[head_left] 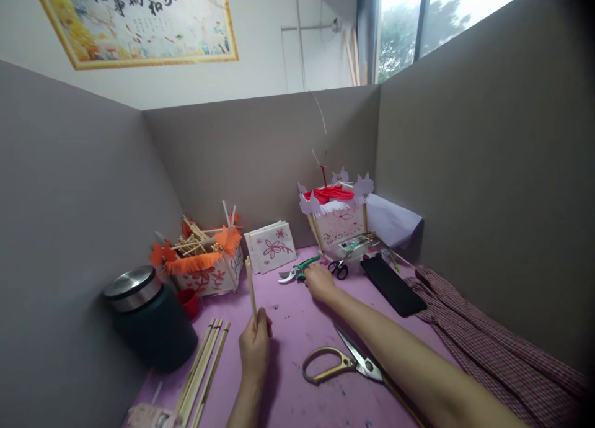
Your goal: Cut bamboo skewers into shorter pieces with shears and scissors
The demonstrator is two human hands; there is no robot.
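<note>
My left hand (pixel 255 344) is closed around thin bamboo sticks (pixel 251 285), held upright above the purple tabletop. My right hand (pixel 320 283) reaches forward to the green-handled pruning shears (pixel 297 271), its fingers curled at the handles; the fingertips are partly hidden. The shears lie on the table with the blades pointing left. Just right of that hand are small black scissors (pixel 338 268). Under my right forearm lie large gold-handled scissors (pixel 346 363), partly covered by it. More bamboo sticks (pixel 204 369) rest at the left front.
An orange-trimmed paper box (pixel 209 273) holds short sticks, with a red cup (pixel 188 304) and dark flask (pixel 151 322) near it. Flower-printed sheets (pixel 271 248) lean at the back beside a white lantern (pixel 344 222). A phone (pixel 393 285) and checked cloth (pixel 488 338) lie right. Grey partitions (pixel 264 149) surround the table.
</note>
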